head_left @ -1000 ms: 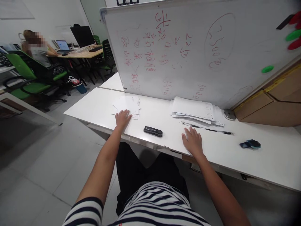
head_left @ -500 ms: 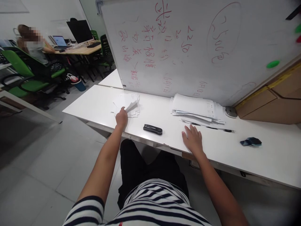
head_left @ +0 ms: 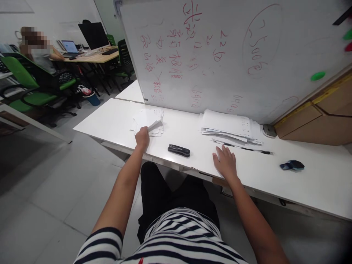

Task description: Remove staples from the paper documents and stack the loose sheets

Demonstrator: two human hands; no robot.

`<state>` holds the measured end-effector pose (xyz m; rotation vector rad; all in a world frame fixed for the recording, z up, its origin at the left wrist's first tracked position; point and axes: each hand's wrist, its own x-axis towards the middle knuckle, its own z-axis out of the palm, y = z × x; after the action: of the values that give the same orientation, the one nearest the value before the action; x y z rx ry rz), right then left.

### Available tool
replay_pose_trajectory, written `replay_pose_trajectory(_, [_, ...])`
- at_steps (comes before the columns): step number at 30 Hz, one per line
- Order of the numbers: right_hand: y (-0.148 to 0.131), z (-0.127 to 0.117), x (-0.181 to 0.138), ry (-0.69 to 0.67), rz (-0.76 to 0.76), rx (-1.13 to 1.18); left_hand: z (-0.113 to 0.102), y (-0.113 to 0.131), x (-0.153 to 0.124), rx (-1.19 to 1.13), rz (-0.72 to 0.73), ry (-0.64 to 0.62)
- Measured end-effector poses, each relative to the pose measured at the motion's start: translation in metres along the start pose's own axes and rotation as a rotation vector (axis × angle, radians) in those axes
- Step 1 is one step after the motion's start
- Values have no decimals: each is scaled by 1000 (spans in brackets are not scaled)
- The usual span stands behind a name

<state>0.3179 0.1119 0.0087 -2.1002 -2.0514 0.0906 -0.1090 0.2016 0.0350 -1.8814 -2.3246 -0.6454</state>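
At the left part of the white table, my left hand (head_left: 142, 138) is closed on the near edge of some paper sheets (head_left: 150, 118), whose corner is bent up beside the fingers. The sheets lie in a loose, uneven stack. My right hand (head_left: 225, 161) rests on the tabletop with its fingers spread, holding nothing. A black stapler (head_left: 179, 150) lies between my two hands. Just beyond my right fingertips is a thin black-and-white pen-like stick (head_left: 242, 147). Behind it sits a thicker stack of papers (head_left: 225, 124).
A whiteboard (head_left: 214, 55) with red writing stands along the table's back edge. Cardboard boxes (head_left: 313, 124) and a small grey device (head_left: 269, 130) are at the right. A dark wristwatch-like object (head_left: 293, 165) lies on the table (head_left: 324, 183). A person (head_left: 44, 55) sits at a far desk.
My left hand stays on the sheets, with only a slight shift of fingers and the bent paper corner. My right hand and the stapler remain in place.
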Motion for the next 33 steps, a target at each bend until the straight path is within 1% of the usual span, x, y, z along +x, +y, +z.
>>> replay_pose_trajectory(4, [-1, -1, 0, -1, 4, 5, -2, 1, -2, -12, -23, 26])
replay_pose_trajectory(7, [0, 0, 0, 19, -5, 17, -3, 0, -2, -75, -16, 97])
replay_pose_trajectory(9, [1, 2, 0, 39, -7, 33, -4, 1, -2, -152, 26, 147])
replay_pose_trajectory(11, [2, 3, 1, 54, -5, 67, -8, 6, -3, -275, 108, 197])
replay_pose_trajectory(13, [2, 3, 2, 69, -2, 128, -14, 20, -9, -427, 208, 275])
replay_pose_trajectory(15, [1, 0, 0, 97, -25, 235, -25, 42, -23, -570, 283, 370])
replay_pose_trajectory(17, [-2, -7, -5, 148, -58, 415, -39, 68, -46, -685, 289, 421])
replay_pose_trajectory(18, [-3, -11, -9, 170, -71, 539, -47, 81, -60, -738, 277, 406])
replay_pose_trajectory(19, [-5, -15, -14, 183, -83, 678, -54, 92, -74, -795, 257, 358])
replay_pose_trajectory(22, [-8, -31, -29, 179, -122, 1065, -70, 116, -112, -996, 222, 114])
replay_pose_trajectory(24, [-9, -42, -37, 169, -155, 1209, -74, 122, -129, -1087, 206, -55])
replay_pose_trajectory(27, [-9, -54, -42, 148, -123, 1323, -69, 124, -141, -1127, 182, -239])
replay_pose_trajectory(28, [-9, -57, -43, 111, -92, 1359, -66, 124, -144, -1144, 169, -291])
replay_pose_trajectory(30, [-10, -59, -45, -19, -19, 1430, -58, 124, -147, -1206, 131, -374])
replay_pose_trajectory(32, [-11, -59, -49, -160, 49, 1479, -49, 125, -150, -1251, 92, -408])
replay_pose_trajectory(33, [-11, -59, -50, -201, 78, 1488, -46, 126, -152, -1252, 78, -403])
